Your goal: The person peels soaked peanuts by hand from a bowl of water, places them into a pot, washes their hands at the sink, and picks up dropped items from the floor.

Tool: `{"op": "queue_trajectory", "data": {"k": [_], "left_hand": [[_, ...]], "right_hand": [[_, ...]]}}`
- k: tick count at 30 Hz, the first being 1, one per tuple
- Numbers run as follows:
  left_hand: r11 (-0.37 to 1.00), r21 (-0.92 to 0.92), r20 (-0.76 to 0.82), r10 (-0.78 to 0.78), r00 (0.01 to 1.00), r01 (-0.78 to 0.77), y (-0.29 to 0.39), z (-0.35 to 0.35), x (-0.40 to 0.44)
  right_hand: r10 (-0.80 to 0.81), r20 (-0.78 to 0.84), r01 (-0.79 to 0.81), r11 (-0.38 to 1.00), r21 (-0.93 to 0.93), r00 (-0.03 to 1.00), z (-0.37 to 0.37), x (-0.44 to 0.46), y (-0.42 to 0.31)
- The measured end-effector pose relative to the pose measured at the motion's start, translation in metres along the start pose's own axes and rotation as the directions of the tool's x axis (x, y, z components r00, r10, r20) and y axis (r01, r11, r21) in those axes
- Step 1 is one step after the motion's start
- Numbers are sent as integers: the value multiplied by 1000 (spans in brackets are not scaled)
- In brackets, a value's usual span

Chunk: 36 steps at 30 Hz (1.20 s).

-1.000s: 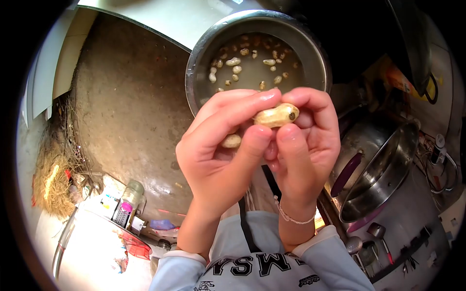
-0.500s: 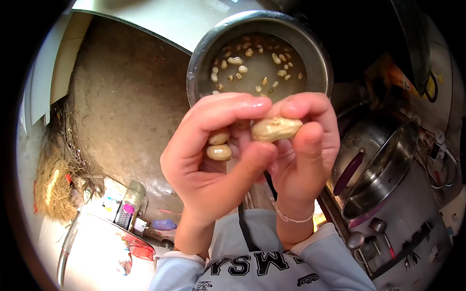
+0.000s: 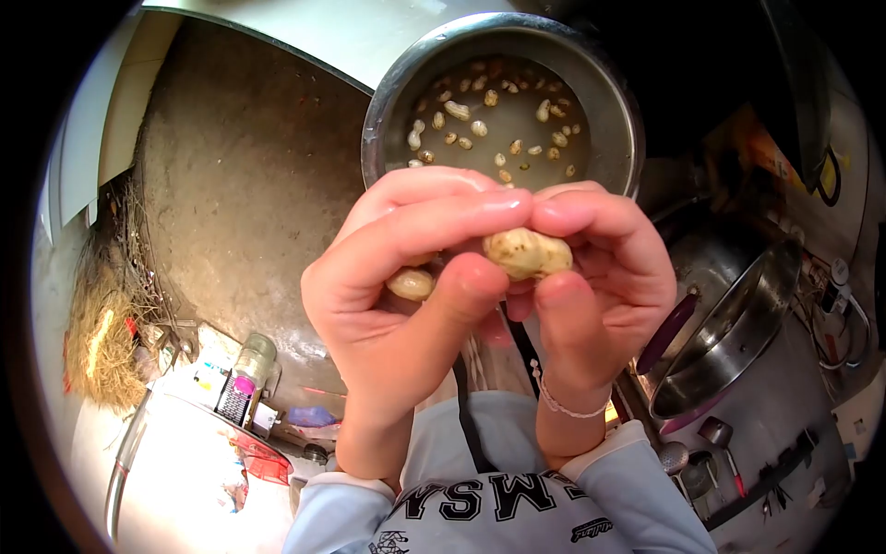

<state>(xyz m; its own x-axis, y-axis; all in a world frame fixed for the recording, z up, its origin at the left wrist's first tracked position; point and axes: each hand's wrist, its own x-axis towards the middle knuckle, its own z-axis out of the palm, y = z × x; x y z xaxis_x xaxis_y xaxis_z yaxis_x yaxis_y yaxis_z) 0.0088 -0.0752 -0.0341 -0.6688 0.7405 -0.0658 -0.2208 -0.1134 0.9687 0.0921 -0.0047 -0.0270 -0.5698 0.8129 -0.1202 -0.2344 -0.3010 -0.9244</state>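
Note:
One wet, pale peanut (image 3: 528,254) is pinched between the fingertips of both hands, just in front of a metal basin (image 3: 376,138). My left hand (image 3: 397,277) has fingers and thumb at the peanut's left end, and another peanut (image 3: 411,283) rests inside its curled fingers. My right hand (image 3: 609,268) grips the right end with thumb and forefinger. In the basin, several peanuts (image 3: 457,110) lie in cloudy water.
A large metal pan (image 3: 729,323) leans at the right, above a ladle (image 3: 717,432) and other utensils. A straw broom (image 3: 103,355) and a glass jar (image 3: 255,362) are at the left. A pale surface (image 3: 323,32) adjoins the basin.
The peanut between my fingertips has been turned and my right fingers have closed nearer to my left ones. Of the two peanuts seen in my left palm half a second ago, one is now mostly hidden.

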Motion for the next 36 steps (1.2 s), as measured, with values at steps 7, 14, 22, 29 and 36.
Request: {"op": "queue_trajectory", "data": {"k": [7, 14, 22, 29, 36], "left_hand": [[991, -39, -24, -129, 991, 128, -5, 6, 2], [992, 115, -20, -42, 999, 44, -19, 8, 3], [960, -237, -151, -187, 971, 148, -24, 19, 2], [903, -199, -339, -428, 838, 380, -58, 20, 6], [816, -310, -326, -573, 752, 487, -76, 8, 6]], "right_hand": [[90, 53, -95, 991, 98, 994, -8, 6, 3], [193, -17, -177, 931, 319, 981, -13, 6, 14], [278, 37, -273, 896, 351, 960, -19, 6, 17], [463, -217, -440, 886, 147, 859, -32, 29, 66], [336, -405, -526, 570, -631, 850, -83, 55, 157]]}}
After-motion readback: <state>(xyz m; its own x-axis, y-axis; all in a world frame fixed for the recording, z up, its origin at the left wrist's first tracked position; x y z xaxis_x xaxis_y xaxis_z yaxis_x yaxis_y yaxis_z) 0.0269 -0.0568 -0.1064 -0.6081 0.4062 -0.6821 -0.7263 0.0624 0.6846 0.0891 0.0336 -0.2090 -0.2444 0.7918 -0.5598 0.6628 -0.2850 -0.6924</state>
